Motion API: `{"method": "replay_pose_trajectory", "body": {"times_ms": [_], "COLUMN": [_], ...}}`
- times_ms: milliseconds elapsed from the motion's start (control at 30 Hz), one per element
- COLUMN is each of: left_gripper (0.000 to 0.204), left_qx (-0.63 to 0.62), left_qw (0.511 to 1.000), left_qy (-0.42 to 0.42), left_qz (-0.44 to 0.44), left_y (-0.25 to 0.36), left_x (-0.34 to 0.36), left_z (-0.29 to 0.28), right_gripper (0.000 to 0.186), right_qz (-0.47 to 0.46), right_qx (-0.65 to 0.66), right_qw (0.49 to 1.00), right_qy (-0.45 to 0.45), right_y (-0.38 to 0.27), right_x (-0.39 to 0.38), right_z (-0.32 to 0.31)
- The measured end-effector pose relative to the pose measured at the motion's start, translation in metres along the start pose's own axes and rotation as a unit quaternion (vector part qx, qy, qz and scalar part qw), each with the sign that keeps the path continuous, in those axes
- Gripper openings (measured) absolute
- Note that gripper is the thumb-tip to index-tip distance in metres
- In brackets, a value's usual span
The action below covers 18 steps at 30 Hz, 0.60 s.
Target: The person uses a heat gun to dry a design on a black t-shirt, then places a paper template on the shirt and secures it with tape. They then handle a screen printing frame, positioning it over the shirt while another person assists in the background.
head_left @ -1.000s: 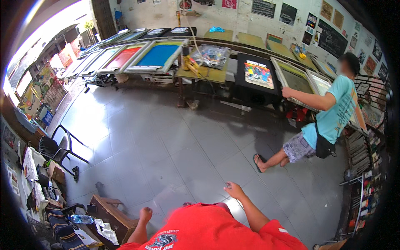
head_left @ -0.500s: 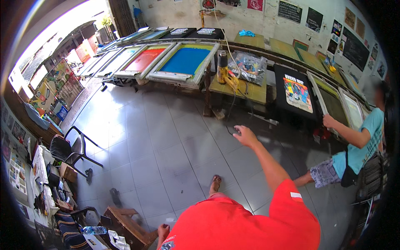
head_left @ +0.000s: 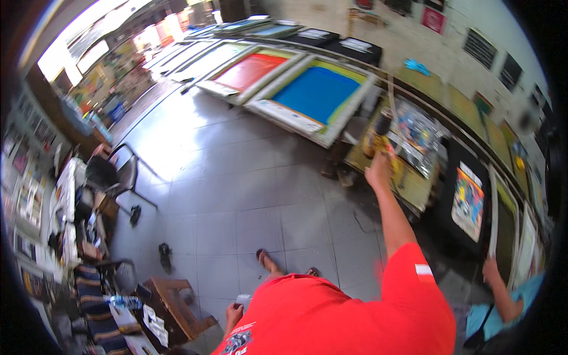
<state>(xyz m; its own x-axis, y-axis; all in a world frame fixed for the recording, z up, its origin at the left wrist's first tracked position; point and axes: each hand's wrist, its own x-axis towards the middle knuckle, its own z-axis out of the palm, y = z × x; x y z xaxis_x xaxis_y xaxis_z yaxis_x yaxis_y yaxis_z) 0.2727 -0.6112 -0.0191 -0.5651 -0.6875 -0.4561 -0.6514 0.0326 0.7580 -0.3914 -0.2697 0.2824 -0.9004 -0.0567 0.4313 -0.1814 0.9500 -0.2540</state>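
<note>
Low at the left, the left hand (head_left: 233, 312) hangs by the hip beside a red shirt (head_left: 331, 319), fingers curled loosely near a small white thing (head_left: 244, 300); whether it grips that thing cannot be told. Left of it stand a wooden stool (head_left: 175, 305) and cluttered shelves, with wide bare grey floor (head_left: 236, 189) ahead. The right arm stretches up and forward, the right hand (head_left: 378, 171) reaching the near edge of a yellow table (head_left: 408, 183), by a blurred yellow object (head_left: 378, 143); its grip cannot be told. A blue printing frame (head_left: 316, 94) lies beyond. At far right another person's hand (head_left: 491, 269) touches a frame.
</note>
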Motion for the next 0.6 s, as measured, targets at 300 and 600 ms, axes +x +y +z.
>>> {"method": "replay_pose_trajectory", "body": {"times_ms": [300, 600], "left_gripper": [0.026, 0.025], "left_qx": [0.157, 0.213], "left_qw": [0.986, 0.971], "left_qy": [-0.045, -0.104], "left_qz": [-0.037, 0.042], "left_y": [0.083, 0.186], "left_x": [0.092, 0.318], "left_z": [-0.013, -0.057], "right_gripper": [0.072, 0.041], "right_qz": [0.071, 0.094], "right_qx": [-0.13, -0.227], "right_qw": [0.987, 0.969], "right_qy": [-0.069, -0.037], "right_y": [0.0, 0.006], "right_x": [-0.001, 0.022], "right_z": [0.013, 0.037]}}
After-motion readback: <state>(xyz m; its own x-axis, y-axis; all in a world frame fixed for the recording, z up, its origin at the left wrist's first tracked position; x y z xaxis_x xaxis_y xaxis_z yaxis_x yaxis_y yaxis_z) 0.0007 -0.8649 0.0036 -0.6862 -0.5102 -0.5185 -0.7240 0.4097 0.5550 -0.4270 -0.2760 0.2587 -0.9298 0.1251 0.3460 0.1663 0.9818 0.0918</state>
